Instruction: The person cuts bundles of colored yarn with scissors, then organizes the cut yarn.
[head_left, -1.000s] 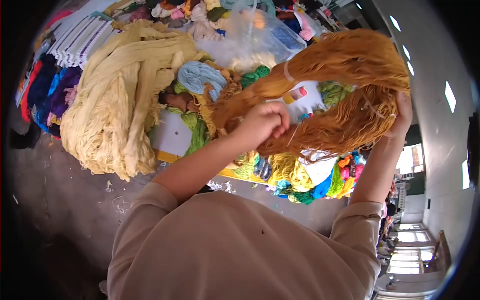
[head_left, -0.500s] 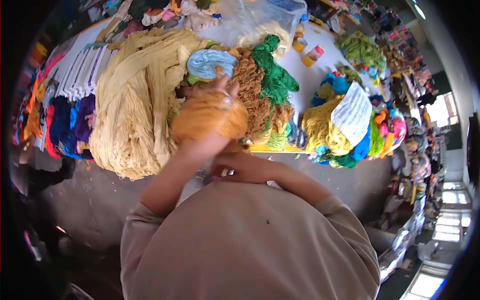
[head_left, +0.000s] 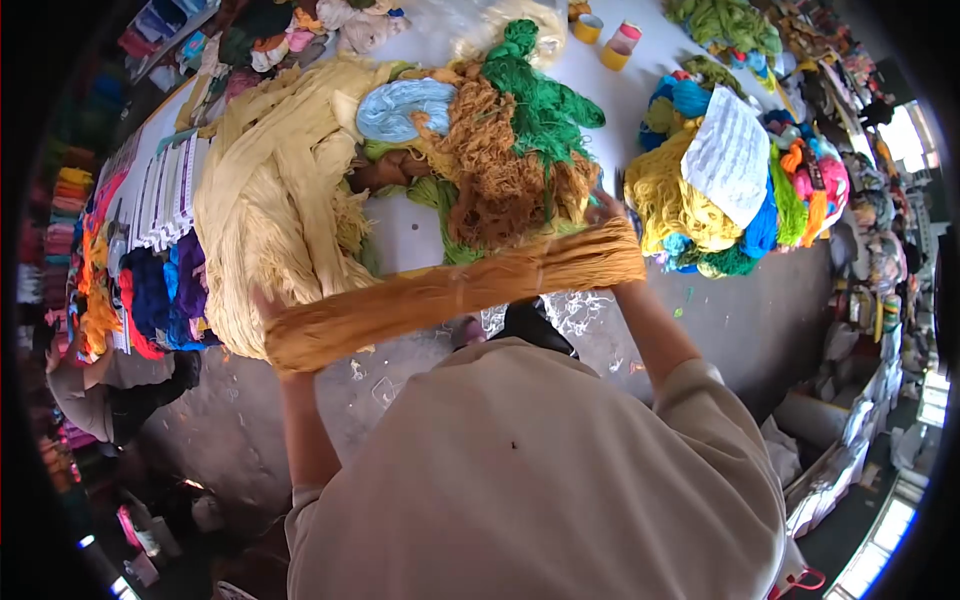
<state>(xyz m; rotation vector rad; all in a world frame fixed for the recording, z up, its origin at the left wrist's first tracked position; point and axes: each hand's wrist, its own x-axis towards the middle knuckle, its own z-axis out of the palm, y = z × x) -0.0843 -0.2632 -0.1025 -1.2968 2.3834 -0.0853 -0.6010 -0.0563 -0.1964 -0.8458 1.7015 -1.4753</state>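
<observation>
A golden-brown skein of yarn is stretched taut between my two hands, in front of my body at the table's near edge. My left hand is in its left end, mostly covered by the strands, with some fingers showing beyond them. At the other end, somewhat higher, my right hand holds the loop, its fingers partly showing above the yarn. Just behind the skein lie a big cream yarn bundle, a light blue skein, a frizzy brown heap and dark green yarn.
On the right of the table, a white written sheet rests on mustard yarn. Two yellow cups, one with a pink top, stand farther back. Stacked white strips and dark blue yarn are at left. Scraps litter the floor.
The skein was bunched around my left hand, with my right hand low near my body. Now my hands have moved wide apart and the skein is pulled out straight between them.
</observation>
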